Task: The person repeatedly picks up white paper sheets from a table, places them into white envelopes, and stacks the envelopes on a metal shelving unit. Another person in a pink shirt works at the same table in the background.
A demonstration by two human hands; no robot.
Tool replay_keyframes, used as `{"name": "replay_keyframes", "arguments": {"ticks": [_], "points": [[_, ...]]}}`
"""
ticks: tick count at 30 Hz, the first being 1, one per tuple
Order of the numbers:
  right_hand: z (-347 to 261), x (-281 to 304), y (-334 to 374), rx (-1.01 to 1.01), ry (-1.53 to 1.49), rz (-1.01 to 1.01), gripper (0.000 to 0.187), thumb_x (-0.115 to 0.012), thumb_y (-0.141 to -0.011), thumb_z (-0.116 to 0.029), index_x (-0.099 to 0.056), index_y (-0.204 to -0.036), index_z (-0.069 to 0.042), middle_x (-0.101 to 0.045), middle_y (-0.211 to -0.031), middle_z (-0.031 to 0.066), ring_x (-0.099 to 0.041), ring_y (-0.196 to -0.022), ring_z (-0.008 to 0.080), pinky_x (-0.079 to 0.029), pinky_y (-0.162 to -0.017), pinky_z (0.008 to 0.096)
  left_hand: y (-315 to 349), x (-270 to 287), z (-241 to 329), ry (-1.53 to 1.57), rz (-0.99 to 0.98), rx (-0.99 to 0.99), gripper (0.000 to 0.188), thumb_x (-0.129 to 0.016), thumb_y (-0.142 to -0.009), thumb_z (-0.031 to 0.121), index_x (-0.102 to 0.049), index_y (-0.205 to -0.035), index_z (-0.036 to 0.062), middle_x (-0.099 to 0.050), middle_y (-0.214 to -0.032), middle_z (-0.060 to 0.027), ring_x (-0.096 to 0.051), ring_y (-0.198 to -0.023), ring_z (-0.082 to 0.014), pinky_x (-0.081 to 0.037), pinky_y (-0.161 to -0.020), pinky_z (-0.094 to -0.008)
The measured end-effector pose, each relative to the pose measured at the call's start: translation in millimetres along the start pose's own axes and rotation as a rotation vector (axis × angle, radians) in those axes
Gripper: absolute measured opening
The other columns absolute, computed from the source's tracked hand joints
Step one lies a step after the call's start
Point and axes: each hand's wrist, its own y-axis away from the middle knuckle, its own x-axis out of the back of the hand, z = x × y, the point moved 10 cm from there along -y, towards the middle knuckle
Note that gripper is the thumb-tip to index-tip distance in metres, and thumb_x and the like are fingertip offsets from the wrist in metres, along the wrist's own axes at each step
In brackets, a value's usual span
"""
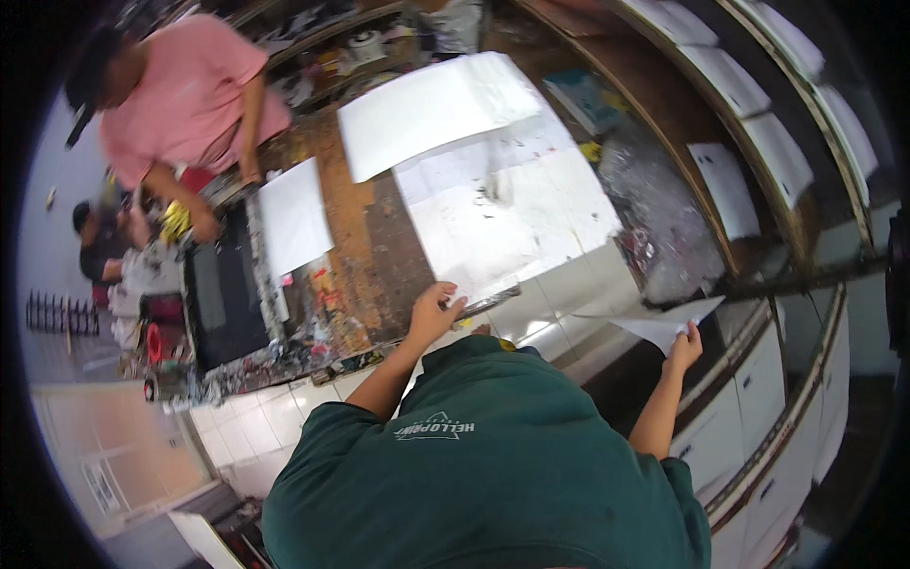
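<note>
One loose white sheet [664,324] is in our right hand [684,349], pinched at its near edge between thumb and fingers, and it sticks out to the side over the gap between the table [377,228] and the cabinets on our right. Our left hand [437,308] is empty as far as we can see: fingers loosely curled, thumb standing apart from them, right at the near left corner of the big white sheet [517,223] on the table. Can't tell from here if the fingertips actually touch it

That big one has faint smudges on it, and a second white sheet [436,112] overlaps its far part. The table itself is brown, worn and pretty splattered with paint. Left of those we've got a smaller white sheet [294,216], and next to it a black panel [223,308] with a grubby pale edge

Across from us a person in a pink shirt [194,81] leans in, one hand near the panel's far end. Over on the right there's a heap of clear plastic [659,204], then a wooden rack [675,123] with more white sheets on its shelves
</note>
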Motion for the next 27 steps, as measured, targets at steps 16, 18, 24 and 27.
{"name": "replay_keyframes", "arguments": {"ticks": [16,18,24,27], "points": [[58.9,40.9,14.7,-0.061,0.456,0.207,0.043,-0.050,-0.064,-0.003,-0.060,-0.106,-0.002,-0.058,-0.105,0.0199,-0.054,-0.100,0.0355,-0.042,-0.088,0.0396,-45.8,-77.2,64.4,0.201,-0.217,-0.035,0.023,-0.059,-0.083,0.011,-0.055,-0.103,-0.0006,-0.058,-0.091,-0.0080,-0.054,-0.081,-0.0128,-0.045,-0.070,-0.0251],[68.3,46.6,15.5,-0.065,0.451,0.206,0.043,-0.049,-0.064,-0.003,-0.060,-0.106,-0.003,-0.058,-0.107,0.0190,-0.054,-0.101,0.0344,-0.042,-0.089,0.0388,-44.8,-89.6,84.1,0.209,-0.249,-0.039,0.024,-0.059,-0.083,0.011,-0.054,-0.103,-0.0010,-0.058,-0.092,-0.0082,-0.054,-0.082,-0.0126,-0.045,-0.070,-0.0250],[71.5,37.2,0.3,-0.074,0.481,0.146,0.044,-0.048,-0.065,-0.003,-0.060,-0.108,-0.005,-0.058,-0.111,0.0156,-0.054,-0.103,0.0315,-0.041,-0.091,0.0357,-57.9,-105.5,112.8,0.204,-0.264,-0.077,0.024,-0.059,-0.083,0.009,-0.054,-0.104,-0.0009,-0.057,-0.092,-0.0079,-0.054,-0.083,-0.0122,-0.045,-0.071,-0.0247],[85.8,25.9,-15.5,-0.022,0.518,0.085,0.045,-0.051,-0.064,-0.002,-0.060,-0.108,-0.006,-0.058,-0.109,0.0153,-0.054,-0.103,0.0318,-0.042,-0.089,0.0380,-58.8,-103.2,105.8,0.208,-0.261,-0.055,0.023,-0.060,-0.082,0.007,-0.055,-0.103,0.0004,-0.058,-0.091,-0.0082,-0.056,-0.083,-0.0126,-0.046,-0.071,-0.0240]]}}
